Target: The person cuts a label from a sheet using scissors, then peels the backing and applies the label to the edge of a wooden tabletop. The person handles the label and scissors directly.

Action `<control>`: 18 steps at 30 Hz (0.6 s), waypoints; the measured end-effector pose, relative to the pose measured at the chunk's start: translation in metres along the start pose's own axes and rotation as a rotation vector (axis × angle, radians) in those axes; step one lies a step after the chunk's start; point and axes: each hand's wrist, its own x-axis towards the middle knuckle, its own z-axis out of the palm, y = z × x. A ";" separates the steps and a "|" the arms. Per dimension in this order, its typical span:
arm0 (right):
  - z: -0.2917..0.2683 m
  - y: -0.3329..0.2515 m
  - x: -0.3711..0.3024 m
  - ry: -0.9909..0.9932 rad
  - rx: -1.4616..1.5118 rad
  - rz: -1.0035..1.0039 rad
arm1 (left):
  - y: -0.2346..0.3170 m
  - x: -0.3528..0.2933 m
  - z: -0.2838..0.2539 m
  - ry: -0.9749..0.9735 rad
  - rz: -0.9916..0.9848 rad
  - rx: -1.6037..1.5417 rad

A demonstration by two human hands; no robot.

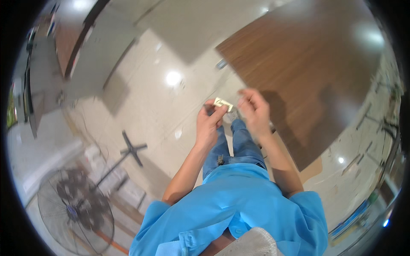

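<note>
My left hand [208, 123] is closed on a small pale yellow label [223, 104] with dark printing, pinched between thumb and fingers in front of my legs. Something dark shows among its fingers, too small to make out. Just to the right is my right hand [255, 112], slightly blurred, its fingers loosely bent and apart. It does not touch the label, and I see nothing in it. Beyond the right hand lies a large brown wood-grain panel [307, 64], its left edge close to my fingers.
A black pedestal fan [72, 209] is at the lower left, with a dark cross-shaped base [133, 148]. Grey panels or tables [98, 47] occupy the upper left. The floor [171, 106] is pale and shiny. Dark metal frames [386, 128] line the right edge.
</note>
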 end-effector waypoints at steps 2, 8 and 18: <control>0.008 -0.016 -0.027 0.014 -0.044 0.042 | 0.019 0.001 0.003 -0.105 -0.010 0.029; 0.058 -0.060 -0.066 0.295 -0.239 -0.107 | 0.061 0.006 -0.015 -0.457 -0.197 0.033; 0.121 -0.061 -0.079 0.797 0.020 -0.015 | 0.104 0.035 -0.001 -0.814 -0.444 0.361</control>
